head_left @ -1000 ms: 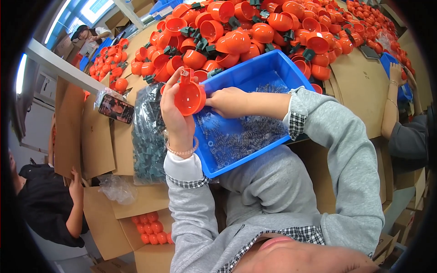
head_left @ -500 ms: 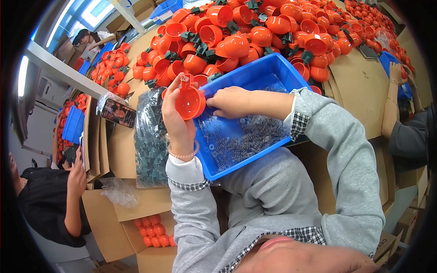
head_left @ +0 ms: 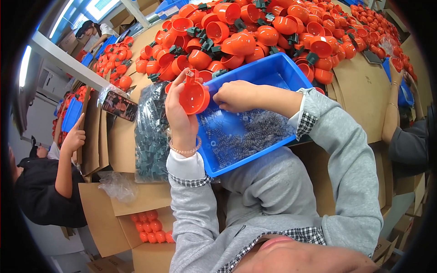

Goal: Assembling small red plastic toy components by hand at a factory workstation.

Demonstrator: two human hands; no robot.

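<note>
An orange-red plastic cup (head_left: 193, 98) with a short slotted stem rests in my left hand (head_left: 178, 119), its hollow side up and my fingers and thumb around it. A small coil spring (head_left: 190, 74) shows in the stem, near my fingertips. My right hand (head_left: 235, 96) is just right of the cup, over the blue tray (head_left: 259, 155). Its fingers are curled together in a pinch; whatever they hold is hidden. Many loose metal springs (head_left: 257, 128) and some small clear rings lie in the tray, which sits tilted over my lap against the table edge.
A large heap of orange-red cups with dark green clips (head_left: 241, 43) covers the table beyond the tray. Left are a clear bag of green parts (head_left: 152, 136) and a phone (head_left: 119, 106). An open carton (head_left: 109, 218) holds round red pieces. Co-workers sit on both sides.
My right hand has shifted slightly away from me and right, and its fingers stay pinched. My left hand still holds the cup. The co-worker at left now points a finger upward.
</note>
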